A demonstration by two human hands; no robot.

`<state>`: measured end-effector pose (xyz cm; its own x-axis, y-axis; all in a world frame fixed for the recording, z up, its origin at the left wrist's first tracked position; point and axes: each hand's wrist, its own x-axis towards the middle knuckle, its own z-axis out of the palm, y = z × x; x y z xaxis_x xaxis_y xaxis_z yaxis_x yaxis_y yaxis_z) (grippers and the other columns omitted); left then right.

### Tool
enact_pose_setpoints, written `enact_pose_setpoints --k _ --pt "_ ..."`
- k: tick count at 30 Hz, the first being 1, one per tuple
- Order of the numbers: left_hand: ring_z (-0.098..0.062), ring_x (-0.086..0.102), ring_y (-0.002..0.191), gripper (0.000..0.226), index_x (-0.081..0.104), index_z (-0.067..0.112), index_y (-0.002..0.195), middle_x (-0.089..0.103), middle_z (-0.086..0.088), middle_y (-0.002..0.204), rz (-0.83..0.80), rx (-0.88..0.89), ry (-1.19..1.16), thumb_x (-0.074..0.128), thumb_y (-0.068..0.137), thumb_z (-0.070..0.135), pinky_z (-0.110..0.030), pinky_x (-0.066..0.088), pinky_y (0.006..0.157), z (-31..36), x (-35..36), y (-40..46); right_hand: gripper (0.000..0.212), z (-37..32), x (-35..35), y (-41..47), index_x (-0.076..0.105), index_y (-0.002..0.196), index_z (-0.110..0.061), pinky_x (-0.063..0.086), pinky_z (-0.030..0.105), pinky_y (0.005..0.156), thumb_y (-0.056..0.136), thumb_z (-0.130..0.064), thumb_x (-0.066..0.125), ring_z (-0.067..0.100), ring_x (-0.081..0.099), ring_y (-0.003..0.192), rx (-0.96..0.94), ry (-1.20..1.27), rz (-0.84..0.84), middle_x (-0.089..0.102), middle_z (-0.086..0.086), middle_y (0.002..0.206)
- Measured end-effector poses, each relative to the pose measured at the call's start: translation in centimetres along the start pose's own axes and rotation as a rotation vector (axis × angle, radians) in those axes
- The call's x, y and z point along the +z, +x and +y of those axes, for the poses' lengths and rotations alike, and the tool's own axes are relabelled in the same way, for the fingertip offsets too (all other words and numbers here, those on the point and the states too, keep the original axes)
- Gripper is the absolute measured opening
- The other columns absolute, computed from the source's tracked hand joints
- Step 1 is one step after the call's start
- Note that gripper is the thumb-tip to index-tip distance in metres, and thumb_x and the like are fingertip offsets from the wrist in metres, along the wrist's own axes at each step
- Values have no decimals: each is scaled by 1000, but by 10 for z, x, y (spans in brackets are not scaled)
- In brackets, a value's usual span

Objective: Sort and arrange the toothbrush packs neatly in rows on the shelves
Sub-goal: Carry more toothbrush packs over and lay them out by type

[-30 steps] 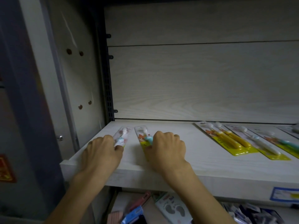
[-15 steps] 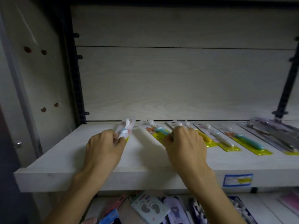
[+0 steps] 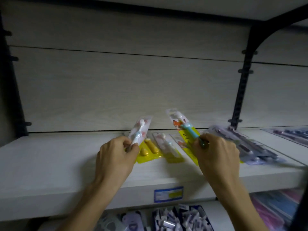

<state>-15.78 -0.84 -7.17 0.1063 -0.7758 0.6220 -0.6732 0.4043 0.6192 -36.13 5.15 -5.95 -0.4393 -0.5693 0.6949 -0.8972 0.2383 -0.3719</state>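
Observation:
My left hand (image 3: 116, 154) pinches the lower end of a clear toothbrush pack with a white and pale blue brush (image 3: 140, 130), raised off the white shelf (image 3: 50, 157) and tilted up. My right hand (image 3: 216, 150) grips the bottom of a yellow-backed pack with a blue brush and a fox picture (image 3: 181, 125), also lifted and tilted. Beneath and between the hands, three yellow packs lie flat side by side: one with orange brushes (image 3: 150, 150), one with a white brush (image 3: 168, 147), and one (image 3: 186, 145) partly hidden by my right hand.
Grey-purple packs (image 3: 250, 147) lie blurred on the shelf right of my right hand, with darker packs (image 3: 290, 134) further right. A blue price label (image 3: 168, 194) sits on the shelf's front edge. The lower shelf holds several purple and pink packs (image 3: 180, 219). A black bracket (image 3: 240, 97) stands at back right.
Both hands have lifted their packs off the shelf and carried them right, over the row of yellow packs. The view has swung right as well.

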Motion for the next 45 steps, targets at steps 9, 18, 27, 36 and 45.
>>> enact_pose_setpoints --k 9,18,27,36,45 --pt "-29 62 90 21 69 16 82 71 0 83 5 -27 3 62 83 35 -32 45 69 60 71 -18 24 76 14 31 63 78 -11 27 32 56 88 -28 50 31 51 70 -31 -73 -101 57 9 72" --pt "-27 60 82 21 67 13 80 68 -6 82 9 20 163 56 85 31 -35 39 65 93 114 -19 25 80 27 45 58 100 -13 32 31 65 94 -31 41 30 60 98 -155 -94 -246 61 8 107" --pt "-32 58 80 17 66 11 77 66 -10 79 73 35 173 60 84 25 -35 37 64 90 111 -25 29 79 31 42 56 49 -13 27 27 47 56 -24 82 29 51 39 -266 -91 -118 54 6 46" --pt "-25 57 85 22 66 14 87 67 -5 88 47 45 233 54 89 31 -33 35 67 90 110 -28 21 85 47 38 65 63 -13 40 38 66 70 -29 77 32 58 67 -256 -152 -143 63 9 65" --pt "-28 56 93 22 52 15 78 65 -8 93 -99 -31 392 44 91 31 -32 29 64 111 118 -25 31 85 51 36 61 52 -13 44 36 54 48 -26 89 32 55 52 -229 -146 -80 58 9 53"
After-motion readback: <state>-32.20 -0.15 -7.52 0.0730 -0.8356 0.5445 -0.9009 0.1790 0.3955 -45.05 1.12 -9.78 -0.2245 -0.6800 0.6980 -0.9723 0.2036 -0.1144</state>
